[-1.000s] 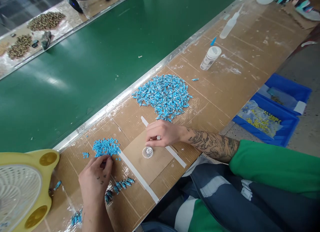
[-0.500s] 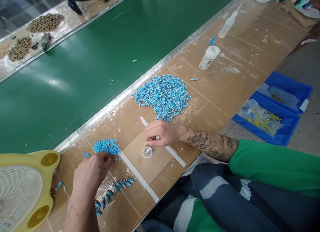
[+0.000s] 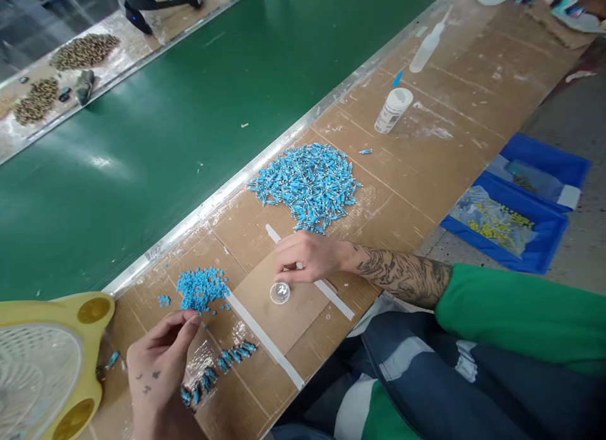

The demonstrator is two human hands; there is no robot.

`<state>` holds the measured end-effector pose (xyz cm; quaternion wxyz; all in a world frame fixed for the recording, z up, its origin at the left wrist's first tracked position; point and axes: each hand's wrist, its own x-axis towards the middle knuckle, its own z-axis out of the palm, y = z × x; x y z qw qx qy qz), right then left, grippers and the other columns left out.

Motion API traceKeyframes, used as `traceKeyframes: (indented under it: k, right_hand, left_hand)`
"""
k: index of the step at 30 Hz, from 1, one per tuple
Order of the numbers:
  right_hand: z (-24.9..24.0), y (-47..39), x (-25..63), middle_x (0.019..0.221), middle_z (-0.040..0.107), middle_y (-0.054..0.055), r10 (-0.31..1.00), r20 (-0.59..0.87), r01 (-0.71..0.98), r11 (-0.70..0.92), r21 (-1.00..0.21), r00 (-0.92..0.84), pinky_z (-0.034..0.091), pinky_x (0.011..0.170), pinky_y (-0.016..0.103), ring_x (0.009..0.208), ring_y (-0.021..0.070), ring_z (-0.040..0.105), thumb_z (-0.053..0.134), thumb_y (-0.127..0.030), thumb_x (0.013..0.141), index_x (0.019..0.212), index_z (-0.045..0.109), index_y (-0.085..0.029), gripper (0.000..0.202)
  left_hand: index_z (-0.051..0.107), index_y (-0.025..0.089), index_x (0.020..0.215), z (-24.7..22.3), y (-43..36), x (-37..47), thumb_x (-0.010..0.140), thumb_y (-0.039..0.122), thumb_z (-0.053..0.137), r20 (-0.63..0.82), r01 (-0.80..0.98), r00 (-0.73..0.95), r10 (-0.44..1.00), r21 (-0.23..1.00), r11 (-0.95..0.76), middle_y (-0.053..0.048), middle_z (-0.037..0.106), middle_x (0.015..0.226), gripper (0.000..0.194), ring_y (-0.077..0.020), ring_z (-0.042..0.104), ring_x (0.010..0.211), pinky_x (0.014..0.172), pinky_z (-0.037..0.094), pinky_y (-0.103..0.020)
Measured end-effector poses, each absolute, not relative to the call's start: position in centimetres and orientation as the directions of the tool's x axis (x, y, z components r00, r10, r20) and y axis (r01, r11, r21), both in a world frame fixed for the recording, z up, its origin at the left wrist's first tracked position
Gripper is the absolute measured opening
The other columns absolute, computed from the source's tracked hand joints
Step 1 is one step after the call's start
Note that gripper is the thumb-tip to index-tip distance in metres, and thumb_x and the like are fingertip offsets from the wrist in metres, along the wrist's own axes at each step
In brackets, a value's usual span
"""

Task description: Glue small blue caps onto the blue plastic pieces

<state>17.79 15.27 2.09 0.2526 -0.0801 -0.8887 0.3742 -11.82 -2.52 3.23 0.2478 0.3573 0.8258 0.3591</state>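
- Clear round dish (image 3: 280, 293): on the cardboard sheet (image 3: 293, 320), between my hands, right at my right hand's fingertips; round, so no long axis.
- My right hand (image 3: 305, 257): nearer one, just beyond the dish; fingers curled, thumb and forefinger close together; can't tell if it grips anything or touches the rim.
- My left hand (image 3: 161, 358): well apart, left of the dish; thumb and forefinger pinched, can't tell if anything's between.
- Blue ring pile (image 3: 201, 288): on the desk (image 3: 416, 175), just beyond my left fingertips, nearer that hand.
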Motion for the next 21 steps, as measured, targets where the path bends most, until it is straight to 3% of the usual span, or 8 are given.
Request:
traceKeyframes:
  k: [3,7,12,21]
  right_hand:
    - [1.9,15.4,17.8,0.067,0.055,0.0,0.313,0.358,-0.023,0.724,-0.69,-0.88,0.037,0.07,0.024,0.069,0.0114,0.049,0.054,-0.029,0.094,0.078,0.065,-0.014,0.025]
    - [1.3,15.2,17.5,0.069,0.057,0.0,0.249,0.339,-0.021,0.779,-0.627,-0.907,0.036,0.069,0.025,0.069,0.0123,0.049,0.054,-0.03,0.094,0.074,0.062,-0.015,0.026]
    - [0.8,14.3,16.8,0.072,0.059,0.002,0.153,0.352,-0.052,0.858,-0.511,-0.923,0.036,0.069,0.026,0.07,0.0134,0.051,0.051,-0.031,0.095,0.073,0.061,-0.017,0.028]
    - [0.8,14.4,16.2,0.072,0.061,0.002,0.154,0.375,-0.061,0.862,-0.503,-0.914,0.037,0.068,0.026,0.069,0.013,0.052,0.05,-0.034,0.097,0.075,0.062,-0.016,0.031]
  left_hand:
    - [0.072,0.018,0.07,2.5,-2.6,-9.2,0.063,0.025,0.081,-0.055,0.152,-0.648,0.759,0.968,0.2,0.0,0.067,0.069,0.013,-0.0151,0.059,0.067,0.064,0.047,-0.028]
    - [0.072,0.018,0.067,2.1,-1.4,-6.1,0.063,0.021,0.08,0.043,-0.11,-0.532,0.845,0.987,-0.119,-0.002,0.062,0.061,0.009,-0.0151,0.055,0.064,0.059,0.046,-0.028]
    - [0.073,0.017,0.068,1.7,-0.6,-4.7,0.065,0.022,0.079,0.056,-0.218,-0.463,0.885,0.96,-0.174,-0.002,0.059,0.058,0.009,-0.0137,0.052,0.06,0.059,0.046,-0.029]
    - [0.066,0.018,0.058,1.4,-0.1,-3.2,0.06,0.033,0.083,-0.091,-0.53,-0.399,0.912,0.835,-0.149,0.004,0.037,0.049,0.023,-0.0095,0.037,0.048,0.044,0.034,-0.022]
